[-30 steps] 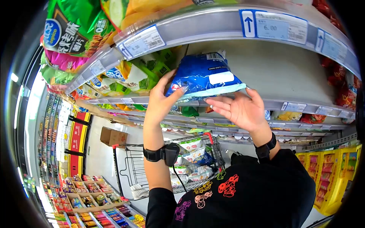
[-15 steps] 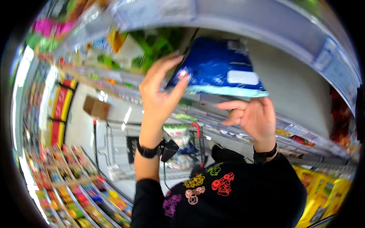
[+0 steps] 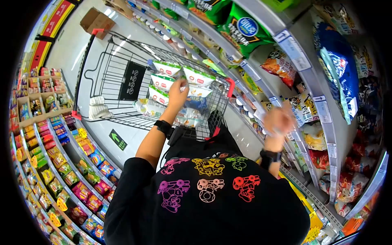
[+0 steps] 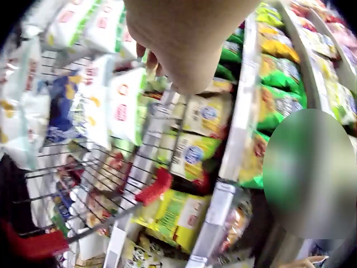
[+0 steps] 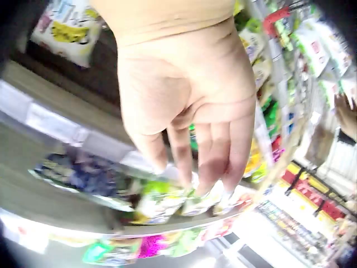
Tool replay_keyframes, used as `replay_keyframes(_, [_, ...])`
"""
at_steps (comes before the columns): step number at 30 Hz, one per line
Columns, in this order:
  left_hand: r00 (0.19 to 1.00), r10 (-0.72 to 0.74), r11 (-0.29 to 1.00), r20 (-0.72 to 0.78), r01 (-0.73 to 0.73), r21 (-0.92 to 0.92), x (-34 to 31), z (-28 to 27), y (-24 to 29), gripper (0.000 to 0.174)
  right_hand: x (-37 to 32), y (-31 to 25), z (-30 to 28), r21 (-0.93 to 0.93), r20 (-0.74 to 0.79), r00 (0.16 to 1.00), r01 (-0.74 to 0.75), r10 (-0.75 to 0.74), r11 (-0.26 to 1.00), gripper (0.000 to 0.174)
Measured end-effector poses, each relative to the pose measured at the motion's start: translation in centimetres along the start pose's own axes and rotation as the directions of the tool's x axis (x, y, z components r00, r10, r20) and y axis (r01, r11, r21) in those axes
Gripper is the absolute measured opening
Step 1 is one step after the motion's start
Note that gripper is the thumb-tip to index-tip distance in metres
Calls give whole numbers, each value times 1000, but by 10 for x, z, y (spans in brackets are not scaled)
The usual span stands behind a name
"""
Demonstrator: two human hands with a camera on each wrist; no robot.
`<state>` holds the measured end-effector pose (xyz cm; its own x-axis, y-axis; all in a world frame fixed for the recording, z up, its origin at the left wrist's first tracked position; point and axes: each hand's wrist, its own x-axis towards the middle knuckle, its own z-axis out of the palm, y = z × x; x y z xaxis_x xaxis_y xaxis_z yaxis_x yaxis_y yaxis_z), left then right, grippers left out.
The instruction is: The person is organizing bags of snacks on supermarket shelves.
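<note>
Your right hand [image 3: 279, 120] is smeared into a blur in the head view, so you cannot tell there how its fingers lie. Your left hand [image 3: 178, 90] covers part of the white snack bags [image 3: 196, 75] in the shopping cart [image 3: 83, 69]. Whether its fingertips pinch a bag or only touch it is too small to make out. In the left wrist view that hand is cut off by the top edge, and a blurred oval patch [image 4: 309, 173] hides a stretch of shelf. In the right wrist view the shelf packets [image 5: 162, 204] behind your fingers are too blurred to name. The price labels [image 3: 292, 49] are too small to read.
</note>
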<state>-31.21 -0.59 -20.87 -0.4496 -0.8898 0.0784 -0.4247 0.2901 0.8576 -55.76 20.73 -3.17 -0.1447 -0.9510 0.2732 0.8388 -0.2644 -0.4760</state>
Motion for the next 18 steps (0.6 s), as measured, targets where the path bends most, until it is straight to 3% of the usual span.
replay_keyframes(1, [983,-155,988,101,151,41,-16,-1,-40,29,-6,30,-13,33,-343,926,-153,155,988,40])
replay_keyframes(2, [963,-227,971,143,212,113,-33,-6,-73,33,18,66,-16,-97,-407,880,-308,245,946,44])
replay_keyframes(4, [892,-365,918,266,297,264,-53,-13,-116,43,22,139,-51,-273,-592,718,-607,367,747,44])
replay_keyframes(5, [832,-437,882,342,322,344,-61,-16,-130,47,17,175,-73,-486,-675,639,-761,369,429,50])
replay_keyframes(6, [759,-510,839,406,336,427,-69,-22,-137,51,11,207,-91,-593,-755,570,-804,324,34,56])
replay_keyframes(8, [706,-489,861,512,295,415,-75,-37,-124,62,-12,254,-110,-715,-690,685,-594,234,-370,61])
replay_keyframes(9, [647,-515,849,562,296,437,-76,-38,-128,66,-28,274,-124,-686,-718,655,-605,236,-405,64])
replay_keyframes(11, [623,-512,853,591,289,434,-80,-43,-127,63,-39,286,-117,-608,-786,556,-614,271,-503,69])
replay_keyframes(14, [578,-519,855,629,364,370,-82,-48,-126,54,-67,290,-129,-562,-824,492,-767,280,-309,71])
replay_keyframes(15, [558,-524,848,643,408,337,-83,-46,-134,53,-80,288,-140,-566,-819,506,-789,270,-238,65])
replay_keyframes(18, [547,-524,830,652,498,249,-83,-39,-147,43,-83,287,-153,-495,-846,408,-840,343,-222,56])
